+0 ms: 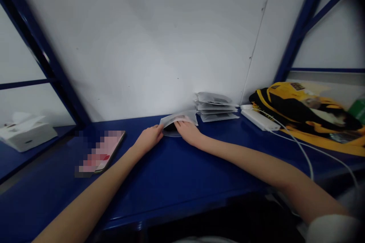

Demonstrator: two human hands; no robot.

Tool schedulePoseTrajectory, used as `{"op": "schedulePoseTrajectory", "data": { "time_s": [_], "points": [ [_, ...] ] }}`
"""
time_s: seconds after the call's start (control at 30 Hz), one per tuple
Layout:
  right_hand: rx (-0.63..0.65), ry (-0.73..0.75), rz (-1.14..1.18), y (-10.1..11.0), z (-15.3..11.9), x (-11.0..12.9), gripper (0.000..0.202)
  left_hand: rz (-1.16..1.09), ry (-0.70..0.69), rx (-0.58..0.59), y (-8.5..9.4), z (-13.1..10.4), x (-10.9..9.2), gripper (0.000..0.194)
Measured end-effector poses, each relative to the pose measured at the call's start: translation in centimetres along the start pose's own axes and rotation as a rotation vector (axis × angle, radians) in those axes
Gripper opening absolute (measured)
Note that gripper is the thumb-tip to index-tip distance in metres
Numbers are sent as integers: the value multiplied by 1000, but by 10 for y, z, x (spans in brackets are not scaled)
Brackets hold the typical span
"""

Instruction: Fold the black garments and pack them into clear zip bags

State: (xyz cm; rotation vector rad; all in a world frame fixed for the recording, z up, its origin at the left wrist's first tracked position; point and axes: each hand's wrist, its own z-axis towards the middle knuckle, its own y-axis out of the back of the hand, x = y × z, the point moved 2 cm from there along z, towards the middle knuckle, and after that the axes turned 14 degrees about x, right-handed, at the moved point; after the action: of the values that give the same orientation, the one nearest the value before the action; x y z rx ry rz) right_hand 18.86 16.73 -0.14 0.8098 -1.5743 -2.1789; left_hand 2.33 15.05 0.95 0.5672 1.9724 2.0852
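The pouch (172,119) sits between the fingers: left hand (150,138) pinches its edge, right hand (188,133) dips into its mouth, grip unclear. Looks light, floppy, slick; hold the rim.

The translucent bag (168,120) partly hides fingers (178,124) of the right hand (187,131), while pixelation masks much of the phone (110,152).

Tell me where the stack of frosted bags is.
In the head view, the stack of frosted bags sits right of centre on the table, near the white wall, between the right hand and the white block-shaped device.
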Motion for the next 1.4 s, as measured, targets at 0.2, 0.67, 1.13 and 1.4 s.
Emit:
{"op": "schedulePoseTrajectory", "data": {
  "time_s": [0.2,0.67,1.13,1.4],
  "points": [
    [-19,127,-103,2,-4,4,28,-33,21,14,0,-1,2,19],
    [178,-270,75,3,-8,0,38,-28,6,37,3,2,0,20],
    [274,-335,146,-1,-10,-14,46,50,-44,-2,-3,0,13,27],
    [272,-298,124,2,-11,-19,34,71,-31,-37,-2,0,15,21]
  ]
}}
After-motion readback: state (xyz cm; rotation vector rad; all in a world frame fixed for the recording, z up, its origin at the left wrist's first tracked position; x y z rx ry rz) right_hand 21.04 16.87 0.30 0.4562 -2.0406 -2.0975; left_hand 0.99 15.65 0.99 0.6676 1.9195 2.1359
